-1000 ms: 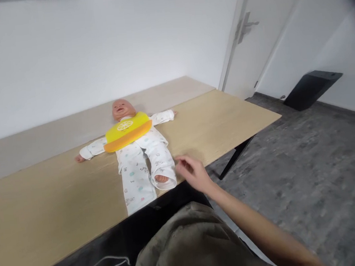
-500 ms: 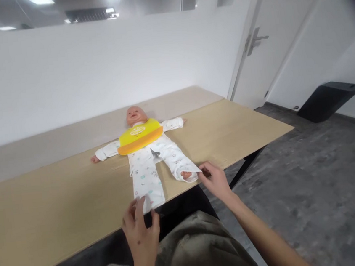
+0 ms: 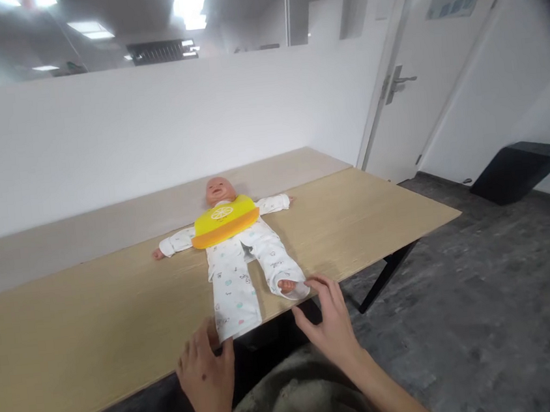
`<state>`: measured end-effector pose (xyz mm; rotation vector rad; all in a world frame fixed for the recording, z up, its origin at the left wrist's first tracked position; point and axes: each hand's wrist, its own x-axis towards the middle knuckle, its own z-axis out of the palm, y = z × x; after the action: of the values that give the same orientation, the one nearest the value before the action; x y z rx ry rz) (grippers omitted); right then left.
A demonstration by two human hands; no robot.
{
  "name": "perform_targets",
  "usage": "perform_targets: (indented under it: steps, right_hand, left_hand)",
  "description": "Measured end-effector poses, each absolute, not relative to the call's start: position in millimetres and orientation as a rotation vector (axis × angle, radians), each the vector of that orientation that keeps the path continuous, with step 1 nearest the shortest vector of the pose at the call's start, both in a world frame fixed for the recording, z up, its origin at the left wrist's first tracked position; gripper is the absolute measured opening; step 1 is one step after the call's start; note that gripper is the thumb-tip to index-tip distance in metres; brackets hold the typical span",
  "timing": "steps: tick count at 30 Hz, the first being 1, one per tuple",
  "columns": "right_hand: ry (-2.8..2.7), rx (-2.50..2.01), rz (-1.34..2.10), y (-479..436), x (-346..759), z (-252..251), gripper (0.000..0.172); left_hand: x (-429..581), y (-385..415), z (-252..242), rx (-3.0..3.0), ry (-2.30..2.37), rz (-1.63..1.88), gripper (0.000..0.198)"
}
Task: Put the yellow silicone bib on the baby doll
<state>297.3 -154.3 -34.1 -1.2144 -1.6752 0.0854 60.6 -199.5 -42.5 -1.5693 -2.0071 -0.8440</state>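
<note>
I have both hands at the feet of the doll (image 3: 233, 250), which lies face-up on the surface (image 3: 95, 323), legs toward me for easy reach: right hand (image 3: 329, 325) open beside its bare foot, left hand (image 3: 207, 377) on the other trouser hem, grip unclear

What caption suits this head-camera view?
Left hand and right hand at the trouser cuffs of a baby doll in white pyjamas and yellow bib, face-up on a light wooden table.
</note>
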Motion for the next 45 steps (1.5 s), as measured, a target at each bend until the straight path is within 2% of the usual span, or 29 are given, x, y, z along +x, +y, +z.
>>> perform_targets:
  steps: [2, 3, 6, 8, 14, 21, 27, 30, 34, 39, 45]
  right_hand:
    - [-1.727, -1.25, 0.032, -147.1, 285.4, -28.4, 0.055]
    - [-1.754, -1.26, 0.026, -141.9, 279.8, -27.7, 0.056]
    - [-1.788, -1.242, 0.071, -124.8, 271.6, -33.7, 0.038]
    - [-1.755, -1.202, 0.108, -115.5, 276.6, -40.4, 0.033]
    - [-1.703, -1.158, 0.193, -104.5, 304.0, -45.1, 0.035]
    - [-1.743, -1.128, 0.135, -125.4, 291.3, -56.2, 0.042]
    - [-1.575, -1.044, 0.503, -142.4, 298.7, -55.1, 0.042]
    - [-1.57, -1.064, 0.614, -136.3, 300.7, -47.5, 0.045]
    - [-1.615, -1.122, 0.527, -124.3, 294.0, -42.3, 0.036]
    - [-1.662, -1.112, 0.309, -118.3, 286.0, -47.4, 0.033]
    - [-1.697, -1.166, 0.201, -114.1, 283.7, -56.7, 0.04]
  left_hand:
    - [61.7, -193.4, -42.0, -1.623, -2.008, -0.766, 0.028]
    - [63.1, -190.7, -42.9, -1.653, -1.999, -0.773, 0.029]
    - [66.0, -187.9, -49.3, -1.709, -1.953, -0.835, 0.031]
    - [64.5, -191.2, -54.2, -1.698, -1.945, -0.862, 0.029]
    - [53.3, -204.1, -59.7, -1.671, -1.968, -0.913, 0.025]
    - [53.7, -211.3, -63.0, -1.784, -1.907, -1.073, 0.027]
    - [43.1, -214.9, -62.3, -1.774, -1.94, -1.132, 0.043]
    - [44.3, -203.3, -51.7, -1.726, -1.911, -1.0, 0.049]
    - [67.6, -182.9, -29.4, -1.629, -1.681, -0.803, 0.034]
    - [101.0, -168.7, -10.1, -1.686, -1.388, -0.904, 0.022]
    - [113.3, -186.7, -35.3, -1.807, -1.456, -1.009, 0.029]
